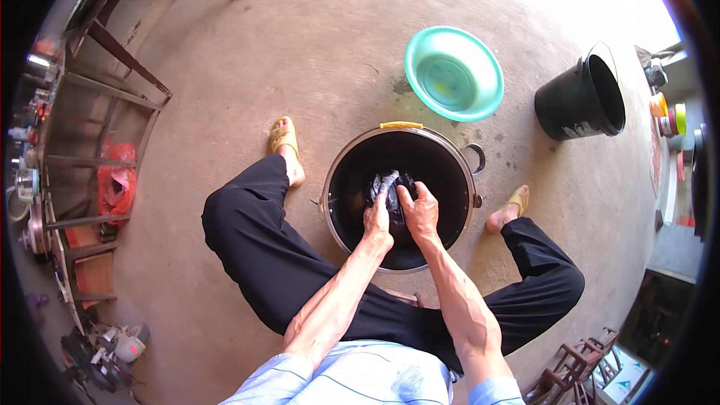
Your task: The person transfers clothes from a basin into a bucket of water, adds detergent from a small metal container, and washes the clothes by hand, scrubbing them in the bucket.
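Observation:
Between my knees on the floor stands a large round dark bucket point(334, 172) with a metal rim and a yellow handle grip. Inside its opening, both my hands hold a bunched dark, wet-looking cloth point(389, 187). My left hand point(377, 219) is closed on the cloth's left side, with light suds or shine near the thumb. My right hand point(421, 210) grips its right side, thumb and fingers pressed against it. The bucket's bottom is too dark to make out.
Beyond the bucket is a green basin point(486, 75). A black bucket point(556, 109) sits tilted-looking at the right. A wooden rack point(112, 163) with a red bag point(118, 184) is at the left, small chairs point(581, 360) at the lower right. My feet flank the dark bucket.

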Motion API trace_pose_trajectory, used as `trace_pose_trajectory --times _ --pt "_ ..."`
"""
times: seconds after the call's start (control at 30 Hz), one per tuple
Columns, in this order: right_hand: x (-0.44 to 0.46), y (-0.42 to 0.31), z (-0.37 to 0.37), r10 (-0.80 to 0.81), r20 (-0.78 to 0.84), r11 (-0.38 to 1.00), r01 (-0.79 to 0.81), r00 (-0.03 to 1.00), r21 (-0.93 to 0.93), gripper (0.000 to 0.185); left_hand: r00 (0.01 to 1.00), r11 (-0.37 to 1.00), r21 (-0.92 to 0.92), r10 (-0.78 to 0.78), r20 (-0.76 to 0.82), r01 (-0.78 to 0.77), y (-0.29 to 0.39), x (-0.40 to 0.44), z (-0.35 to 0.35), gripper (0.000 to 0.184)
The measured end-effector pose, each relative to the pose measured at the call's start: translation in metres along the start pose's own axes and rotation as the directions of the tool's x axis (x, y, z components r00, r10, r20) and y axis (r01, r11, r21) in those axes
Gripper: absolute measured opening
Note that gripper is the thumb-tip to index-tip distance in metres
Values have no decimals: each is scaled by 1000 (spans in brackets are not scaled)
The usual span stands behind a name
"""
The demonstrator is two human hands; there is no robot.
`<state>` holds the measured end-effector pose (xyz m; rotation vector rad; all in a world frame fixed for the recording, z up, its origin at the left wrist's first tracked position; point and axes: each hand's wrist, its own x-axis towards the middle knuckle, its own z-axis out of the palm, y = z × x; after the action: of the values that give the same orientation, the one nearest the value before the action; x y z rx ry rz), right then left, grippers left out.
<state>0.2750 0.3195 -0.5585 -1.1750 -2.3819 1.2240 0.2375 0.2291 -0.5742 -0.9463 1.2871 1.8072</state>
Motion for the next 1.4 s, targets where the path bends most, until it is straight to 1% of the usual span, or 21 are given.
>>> trace_pose_trajectory --times 0.03,0.07,0.13,0.23,0.3,0.37,0.47,0.5,0.53,0.57,0.63,0.8,0.83,0.9,1.03,1.1,1.2,1.23,1.27,1.33,1.4 --pt "3 0 -3 101 58 995 -99 993 -26 36 1000 999 -38 -2 -4 2 2 2 4 39" --pt "4 9 0 99 71 977 -110 993 185 38 1000 999 -53 3 -11 -4 4 3 4 39" --pt "-9 6 -15 132 305 818 -277 943 504 45 950 959 -273 10 311 79 4 11 -1 41" --pt "-52 -22 -30 35 277 973 -96 960 210 37 874 973 -149 -87 479 178 5 18 -13 47" --pt "-74 -41 -32 -193 260 972 148 946 183 31 688 903 -258 -55 724 343 -4 31 -13 52" --pt "-84 -62 -30 -257 195 964 267 946 -23 25 648 919 -163 -119 753 358 -6 34 -30 47" --pt "-52 -35 -1 -215 -36 976 216 976 25 27 853 967 -195 -39 520 163 -19 34 -27 40" --pt "-35 -30 -1 -165 -21 986 165 986 -13 29 883 999 -51 8 470 18 -16 28 -32 42" --pt "-15 -23 -2 -58 -4 997 58 998 -59 27 970 979 -103 -152 191 174 -9 11 -11 43" --pt "8 -6 -1 145 46 989 -145 988 -8 26 975 973 -136 -168 144 188 -9 12 -1 44" --pt "29 8 -6 290 183 843 -341 940 415 25 980 991 -60 -104 171 116 -5 6 10 44" --pt "-4 -28 -41 190 549 575 -545 814 610 56 937 965 -210 -79 341 158 0 13 6 43" --pt "-17 -29 -37 148 530 570 -510 835 644 55 908 962 -207 -78 413 177 4 5 7 49" --pt "-37 -36 -35 79 374 832 -268 924 486 43 932 983 87 -178 316 159 18 -10 3 61" --pt "-63 -43 -43 31 295 975 -94 955 203 36 868 937 -210 -152 474 279 -14 21 -14 41" --pt "-68 -36 -42 -192 244 976 159 950 151 31 848 946 -235 -69 526 223 -11 14 -16 42" --pt "-70 -31 -37 -182 238 958 117 954 261 37 767 903 -319 -17 641 287 -28 28 -26 41" --pt "-74 -70 -52 -38 344 958 -63 938 279 37 810 900 -348 -8 586 261 -22 4 -21 40" --pt "-68 -81 -52 -81 310 952 -19 947 307 33 849 898 -374 1 528 231 -16 -20 -16 40" --pt "-52 -74 -46 -173 168 917 97 971 386 23 845 943 -282 2 535 176 -46 9 -10 39" --pt "-19 -41 -40 -134 137 929 76 981 363 21 944 987 -88 -98 316 132 -44 2 15 45"
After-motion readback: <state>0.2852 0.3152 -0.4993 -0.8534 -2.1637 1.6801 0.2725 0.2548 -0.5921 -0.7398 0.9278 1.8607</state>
